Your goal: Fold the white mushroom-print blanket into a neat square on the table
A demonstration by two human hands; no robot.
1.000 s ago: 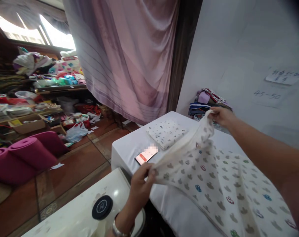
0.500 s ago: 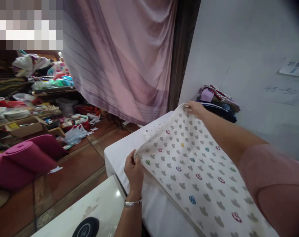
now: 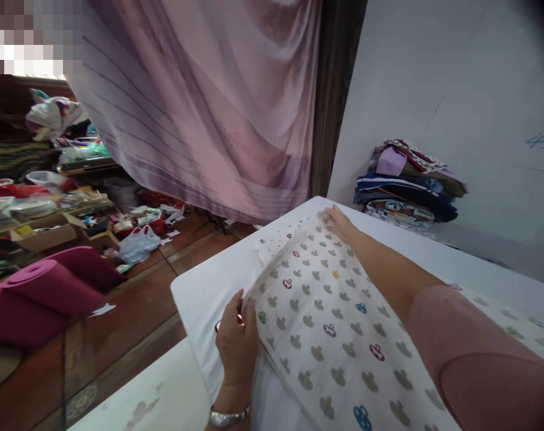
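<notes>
A white cloth (image 3: 316, 311) printed with grey mouse-head shapes and a few coloured ones lies sloping over a white-covered table (image 3: 200, 287). My left hand (image 3: 238, 341), a silver bracelet at its wrist, grips the cloth's near left corner, thumb on the printed side. Small red and dark bits show by its fingers; I cannot make out what they are. At the far corner, my right hand (image 3: 341, 224) holds the edge, its fingertips partly hidden. Beneath the far left edge, another spotted piece of fabric (image 3: 269, 242) sticks out.
Folded clothes (image 3: 410, 179) are stacked against the wall at the right. A pale shiny surface (image 3: 164, 383) adjoins the table in front. A pink curtain (image 3: 222, 108) hangs behind. Rolled magenta mats (image 3: 51, 287), a plastic bag (image 3: 139, 242) and boxes (image 3: 47, 233) crowd the floor at left.
Both hands have lowered the cloth toward the table and drawn it slightly nearer. The view has turned right, showing more of the clothes stack; the round black object has left the view.
</notes>
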